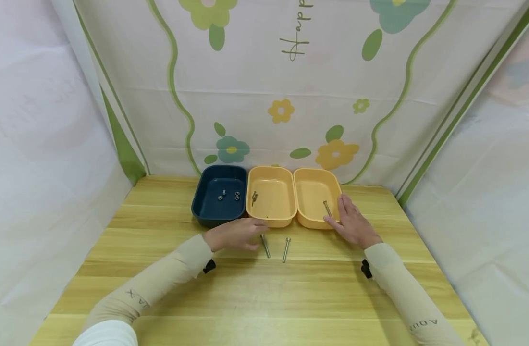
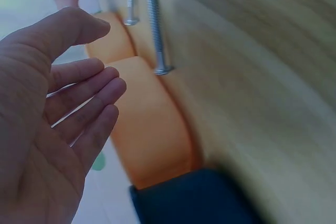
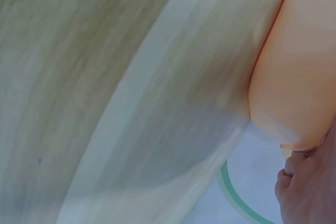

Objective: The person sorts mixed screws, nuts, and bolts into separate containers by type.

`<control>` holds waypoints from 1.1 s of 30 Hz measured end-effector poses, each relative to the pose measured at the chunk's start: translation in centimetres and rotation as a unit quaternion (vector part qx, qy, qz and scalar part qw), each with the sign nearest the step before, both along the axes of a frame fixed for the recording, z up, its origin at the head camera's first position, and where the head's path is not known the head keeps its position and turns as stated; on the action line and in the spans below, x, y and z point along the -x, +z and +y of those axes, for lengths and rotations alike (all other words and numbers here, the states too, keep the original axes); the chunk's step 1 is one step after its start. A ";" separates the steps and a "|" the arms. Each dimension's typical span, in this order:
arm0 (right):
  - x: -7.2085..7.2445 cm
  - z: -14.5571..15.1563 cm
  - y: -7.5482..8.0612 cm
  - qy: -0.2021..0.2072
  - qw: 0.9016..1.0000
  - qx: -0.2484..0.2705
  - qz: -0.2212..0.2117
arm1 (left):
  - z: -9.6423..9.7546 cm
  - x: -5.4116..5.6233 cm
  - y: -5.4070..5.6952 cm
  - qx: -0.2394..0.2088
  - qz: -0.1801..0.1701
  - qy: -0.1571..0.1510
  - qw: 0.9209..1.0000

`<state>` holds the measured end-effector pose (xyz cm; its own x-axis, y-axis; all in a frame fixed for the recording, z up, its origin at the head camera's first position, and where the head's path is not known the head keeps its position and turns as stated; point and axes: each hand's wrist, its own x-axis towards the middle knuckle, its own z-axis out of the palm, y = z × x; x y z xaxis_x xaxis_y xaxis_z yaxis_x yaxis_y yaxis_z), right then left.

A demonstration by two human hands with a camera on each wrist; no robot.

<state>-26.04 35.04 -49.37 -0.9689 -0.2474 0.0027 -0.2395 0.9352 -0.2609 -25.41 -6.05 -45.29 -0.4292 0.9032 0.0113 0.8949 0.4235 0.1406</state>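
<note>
My left hand [image 1: 238,234] hovers in front of the trays, beside a silver bolt [image 1: 265,246] on the table. In the left wrist view its fingers [image 2: 86,93] are slightly bent, thumb apart, with nothing between them; that bolt [image 2: 155,30] lies beyond the fingertips. A second bolt [image 1: 286,250] lies to its right. My right hand [image 1: 352,223] rests at the right yellow tray [image 1: 305,220], fingers straight along its outer side and thumb at the front corner. Inside that tray lies a bolt [image 1: 327,208]. Only part of the right hand [image 3: 310,187] shows in the right wrist view.
A dark blue tray [image 1: 218,222] on the left holds several nuts [image 1: 237,195]. The middle yellow tray [image 1: 273,223] contains small screws [image 1: 254,197]. All three trays stand side by side at the back of the wooden table [image 1: 255,302], before a flowered cloth [image 1: 247,120].
</note>
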 end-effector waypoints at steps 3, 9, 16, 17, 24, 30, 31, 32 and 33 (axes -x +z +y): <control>0.0 0.0 0.1 0.000 1.000 -0.004 -0.001 | -0.1 0.2 -0.9 0.003 -0.019 0.014 1.000; -0.2 -0.2 0.2 0.001 1.000 -0.002 -0.002 | -0.3 0.4 -2.2 0.002 -0.048 0.033 0.998; -0.3 -0.2 0.0 -0.001 1.000 0.006 0.003 | 0.4 0.7 -2.8 -0.005 -0.058 0.028 0.998; -0.3 -0.3 0.0 -0.001 1.000 0.007 0.004 | 0.4 0.8 -2.9 -0.006 -0.055 0.026 0.998; -0.3 -0.3 0.0 -0.003 1.000 0.008 0.001 | 0.6 1.3 -3.2 -0.013 -0.074 -0.006 0.997; -0.2 -0.1 0.1 -0.007 1.000 0.003 -0.008 | 0.1 1.1 -3.1 -0.011 -0.146 -0.021 0.989; -0.2 -0.1 0.1 -0.007 1.000 0.003 -0.008 | 0.0 1.0 -3.0 -0.015 -0.149 -0.023 0.988; -0.2 -0.1 0.1 -0.006 1.000 0.003 -0.008 | -0.1 0.9 -2.9 -0.021 -0.148 -0.026 0.988; -0.2 -0.1 0.1 -0.006 1.000 0.004 -0.007 | -0.2 0.8 -2.9 -0.026 -0.144 -0.029 0.989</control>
